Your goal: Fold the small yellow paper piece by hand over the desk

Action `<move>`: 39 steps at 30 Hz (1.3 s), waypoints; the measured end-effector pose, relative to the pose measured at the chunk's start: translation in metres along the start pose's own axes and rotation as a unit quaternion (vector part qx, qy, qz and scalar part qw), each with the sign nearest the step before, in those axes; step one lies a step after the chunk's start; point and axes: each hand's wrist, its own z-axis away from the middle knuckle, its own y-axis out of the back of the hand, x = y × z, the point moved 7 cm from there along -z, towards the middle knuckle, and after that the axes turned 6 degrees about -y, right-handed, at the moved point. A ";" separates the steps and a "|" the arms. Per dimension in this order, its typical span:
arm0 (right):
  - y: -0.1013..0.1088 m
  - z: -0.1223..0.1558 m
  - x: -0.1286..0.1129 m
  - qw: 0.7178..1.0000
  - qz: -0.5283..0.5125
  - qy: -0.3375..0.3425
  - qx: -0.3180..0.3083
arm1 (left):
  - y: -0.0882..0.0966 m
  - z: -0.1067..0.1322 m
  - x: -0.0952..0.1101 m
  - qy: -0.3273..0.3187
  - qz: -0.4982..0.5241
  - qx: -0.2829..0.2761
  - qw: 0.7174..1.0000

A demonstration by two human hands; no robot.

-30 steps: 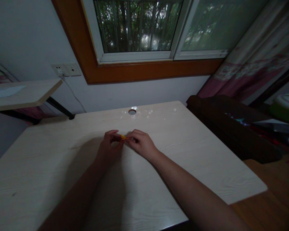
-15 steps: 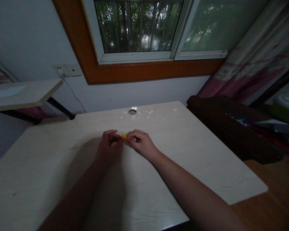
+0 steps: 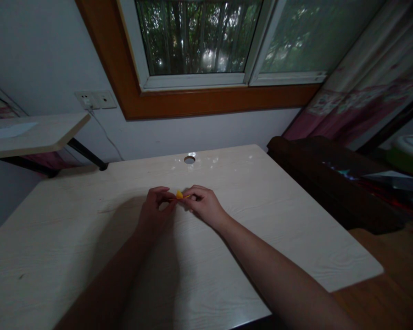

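Note:
Between my two hands is a small yellow and orange piece (image 3: 179, 195), thin and folded-looking, perhaps paper; its exact kind is too small to make out. A yellow part stands up in its middle, and narrow orange ends run out to both sides. My left hand (image 3: 154, 205) pinches the left end between thumb and fingers. On the other side, my right hand (image 3: 203, 201) is closed on the right end with thumb and fingertips. Both hands are low over the pale wooden desk (image 3: 268, 229). My fingers hide the tips of the piece.
A round cable hole (image 3: 189, 160) is near the desk's back edge. At the left, a raised shelf (image 3: 37, 135) stands on black legs. Behind are a wall socket (image 3: 95, 100) with a white cable and a window. Dark furniture (image 3: 330, 183) lies beyond the right edge.
The yellow part has shifted slightly right, and a little more of it shows between my fingertips. My right hand has moved a touch to the right; my left hand is nearly still.

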 end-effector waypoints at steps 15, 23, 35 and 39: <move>0.001 0.001 -0.001 0.998 -0.026 0.044 0.034 | 0.000 -0.001 -0.008 0.024 0.036 0.004 0.999; 0.002 0.002 -0.014 0.994 -0.004 0.109 0.014 | 0.001 -0.002 -0.007 0.029 0.024 0.004 0.999; 0.000 0.001 -0.008 0.996 -0.029 0.084 -0.004 | 0.000 -0.002 -0.001 0.065 0.025 -0.017 0.997; 0.000 0.000 -0.006 0.996 -0.040 0.079 -0.002 | -0.003 -0.003 0.002 0.041 0.003 -0.056 0.998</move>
